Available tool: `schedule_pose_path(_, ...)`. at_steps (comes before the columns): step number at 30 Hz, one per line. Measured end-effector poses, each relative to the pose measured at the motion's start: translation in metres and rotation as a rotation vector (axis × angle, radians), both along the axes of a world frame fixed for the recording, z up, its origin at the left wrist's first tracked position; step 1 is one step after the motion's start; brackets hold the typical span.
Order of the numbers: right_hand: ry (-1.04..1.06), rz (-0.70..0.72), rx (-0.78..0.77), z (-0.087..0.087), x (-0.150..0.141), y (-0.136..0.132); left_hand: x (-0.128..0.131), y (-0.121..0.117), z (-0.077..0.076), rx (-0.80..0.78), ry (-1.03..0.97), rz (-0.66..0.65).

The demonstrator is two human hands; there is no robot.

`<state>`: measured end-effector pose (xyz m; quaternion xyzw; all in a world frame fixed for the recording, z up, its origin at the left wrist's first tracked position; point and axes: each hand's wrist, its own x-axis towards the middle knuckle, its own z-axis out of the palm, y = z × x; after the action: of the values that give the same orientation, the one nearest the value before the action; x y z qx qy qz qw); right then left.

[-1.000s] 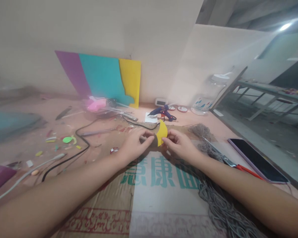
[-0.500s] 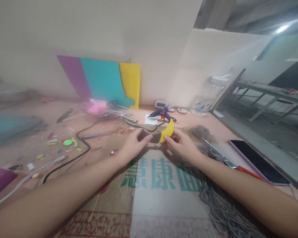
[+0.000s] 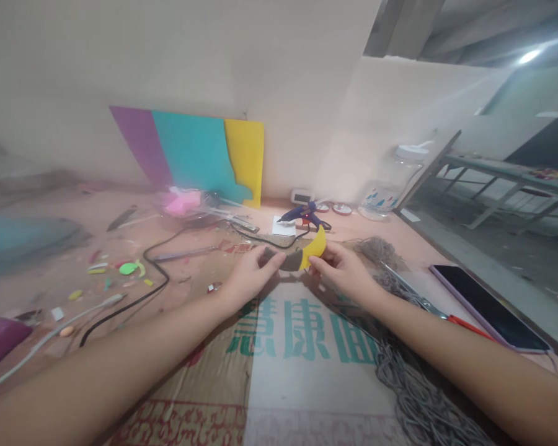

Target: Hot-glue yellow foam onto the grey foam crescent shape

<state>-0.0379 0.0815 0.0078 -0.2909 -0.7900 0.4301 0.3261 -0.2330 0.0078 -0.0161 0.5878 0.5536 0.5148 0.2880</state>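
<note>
A curved crescent piece (image 3: 307, 254), grey on its left half and yellow at its right tip, is held between both hands above a flattened cardboard sheet (image 3: 288, 365) with green printed characters. My left hand (image 3: 248, 275) pinches the grey end with thumb and fingers. My right hand (image 3: 341, 269) pinches the yellow end. A heap of grey yarn (image 3: 400, 371) lies under and beside my right forearm.
A blue glue gun (image 3: 304, 215) rests behind the hands, its black cable (image 3: 153, 279) trailing left. Purple, teal and yellow foam sheets (image 3: 199, 155) lean on the wall. Scissors with red handles (image 3: 441, 313) and a phone (image 3: 486, 303) lie right. Foam scraps (image 3: 121, 269) litter the left.
The piece was turned: a second ago only the yellow face showed upright, now it lies sideways as a crescent with its grey half in view. Both hands kept their grip.
</note>
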Motion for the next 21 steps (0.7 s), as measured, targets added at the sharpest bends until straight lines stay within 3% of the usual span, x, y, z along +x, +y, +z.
schedule_pose_path(5, -0.019, -0.046, 0.104, 0.004, 0.001, -0.006, -0.001, 0.0, -0.001, 0.024, -0.026, 0.037)
schedule_pose_path(12, -0.078, 0.008, 0.246, -0.001, 0.003, -0.008, -0.001, 0.005, -0.003, 0.063, -0.048, 0.022)
schedule_pose_path(18, -0.135, 0.057, 0.272, -0.007, 0.005, -0.006, -0.002, 0.004, -0.002, 0.001, 0.003, 0.01)
schedule_pose_path(21, -0.145, 0.077, 0.282, -0.008, 0.002, -0.004, -0.001, 0.004, -0.004, -0.067, -0.074, -0.011)
